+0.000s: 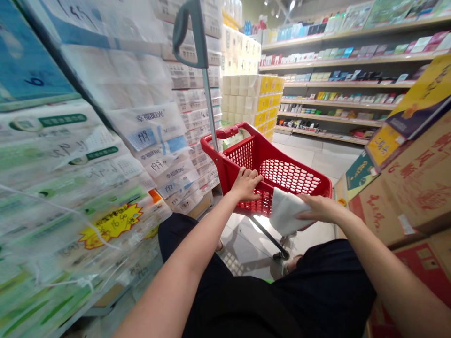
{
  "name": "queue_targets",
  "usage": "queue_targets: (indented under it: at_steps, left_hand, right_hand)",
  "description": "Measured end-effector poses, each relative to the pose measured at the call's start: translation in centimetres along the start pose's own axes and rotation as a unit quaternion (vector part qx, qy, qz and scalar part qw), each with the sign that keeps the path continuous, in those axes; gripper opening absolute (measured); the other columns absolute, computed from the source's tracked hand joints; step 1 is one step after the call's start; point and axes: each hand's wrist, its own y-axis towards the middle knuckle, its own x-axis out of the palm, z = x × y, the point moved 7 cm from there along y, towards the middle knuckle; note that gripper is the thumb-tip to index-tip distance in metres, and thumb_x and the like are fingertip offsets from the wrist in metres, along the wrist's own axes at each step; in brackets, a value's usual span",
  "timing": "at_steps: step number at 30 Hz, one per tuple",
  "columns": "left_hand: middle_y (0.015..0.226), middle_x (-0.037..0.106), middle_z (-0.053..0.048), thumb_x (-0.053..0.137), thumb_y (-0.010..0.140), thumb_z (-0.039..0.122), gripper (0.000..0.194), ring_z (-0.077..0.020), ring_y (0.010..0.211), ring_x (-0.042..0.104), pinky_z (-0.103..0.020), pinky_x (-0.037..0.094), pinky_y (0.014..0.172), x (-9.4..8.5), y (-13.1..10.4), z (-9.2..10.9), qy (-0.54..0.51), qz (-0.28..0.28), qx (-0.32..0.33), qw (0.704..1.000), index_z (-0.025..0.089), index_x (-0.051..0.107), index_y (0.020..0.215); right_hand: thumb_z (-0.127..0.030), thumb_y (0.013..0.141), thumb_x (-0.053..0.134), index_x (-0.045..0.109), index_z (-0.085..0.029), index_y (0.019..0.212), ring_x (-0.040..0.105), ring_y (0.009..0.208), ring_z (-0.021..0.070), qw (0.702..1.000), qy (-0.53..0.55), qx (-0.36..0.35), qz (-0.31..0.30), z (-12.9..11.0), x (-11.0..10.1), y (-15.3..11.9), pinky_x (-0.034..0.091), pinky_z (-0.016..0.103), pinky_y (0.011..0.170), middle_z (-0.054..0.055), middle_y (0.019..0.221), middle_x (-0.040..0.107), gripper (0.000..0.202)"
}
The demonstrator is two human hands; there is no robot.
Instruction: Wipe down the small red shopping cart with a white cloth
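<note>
A red plastic shopping cart (239, 188) with perforated walls stands in front of my knees. Its tall grey handle (206, 56) rises at the left end. My left hand (246, 184) grips the near rim, fingers curled over the edge. Further right on the same rim, my right hand (315, 208) holds a white cloth (285, 211), which drapes over the rim and hangs down the outer wall. The right thumb is on the near side of the cloth; part of the fingers is hidden. Something pale and green lies behind the cart's inner red divider (241, 152).
Stacked tissue packs (151, 136) rise close on the left, with a yellow price tag (112, 226) and a loose white cord. Cardboard boxes (412, 188) stand close on the right. Shelves of small packages (352, 89) line the back, beyond pale floor tiles (303, 146).
</note>
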Motion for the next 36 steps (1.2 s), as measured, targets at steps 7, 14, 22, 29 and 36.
queue_targets:
  at_steps: [7,14,22,29,36]
  left_hand:
    - [0.122,0.051,-0.009,0.068,0.069,0.050,0.057,-0.0315,0.115,0.041,-0.050,0.012,0.112,-0.2,-0.1,0.5,0.016,0.003,-0.011,1.000,0.024,0.055,0.118]
    - [0.117,0.054,-0.008,0.067,0.070,0.041,0.050,-0.0299,0.110,0.045,-0.048,0.016,0.110,-0.4,-0.5,0.3,0.015,0.013,-0.010,1.000,0.023,0.055,0.115]
    - [0.114,0.055,-0.006,0.065,0.074,0.042,0.039,-0.0272,0.110,0.046,-0.048,0.015,0.114,-1.0,-0.9,-1.1,-0.020,0.022,-0.004,1.000,0.024,0.057,0.108]
    - [0.113,0.055,-0.004,0.062,0.076,0.036,0.032,-0.0262,0.118,0.043,-0.051,0.005,0.120,-0.8,-0.5,-2.0,-0.050,0.011,-0.002,0.999,0.026,0.058,0.106]
    - [0.113,0.054,-0.006,0.061,0.076,0.053,0.042,-0.0279,0.114,0.044,-0.052,0.008,0.118,-0.3,-0.4,-1.6,-0.038,0.016,-0.019,0.999,0.024,0.059,0.106]
  right_hand:
    - [-0.045,0.081,0.064,0.065,-0.023,0.103,0.066,0.086,0.0223,0.995,-0.027,-0.052,-0.080,-7.2,1.9,5.7,0.045,0.029,0.071,0.006,0.097,0.072,0.031]
    - [-0.051,0.091,0.051,0.056,-0.022,0.110,0.065,0.083,0.0222,0.996,-0.082,-0.040,0.019,-10.9,2.2,6.5,0.038,0.028,0.065,0.008,0.095,0.071,0.035]
    - [-0.057,0.096,0.034,0.055,-0.024,0.103,0.065,0.082,0.0215,0.997,-0.068,-0.038,0.030,-6.2,2.2,0.7,0.034,0.026,0.060,0.006,0.092,0.070,0.039]
    - [-0.057,0.095,0.034,0.061,-0.022,0.093,0.061,0.092,0.0257,0.987,-0.074,-0.071,0.121,-1.3,1.8,-4.7,0.041,0.036,0.083,0.011,0.093,0.068,0.044]
    - [-0.048,0.099,0.029,0.063,-0.019,0.099,0.061,0.096,0.0263,0.981,-0.103,-0.010,0.166,-2.9,1.8,-5.2,0.039,0.036,0.086,0.012,0.097,0.069,0.045]
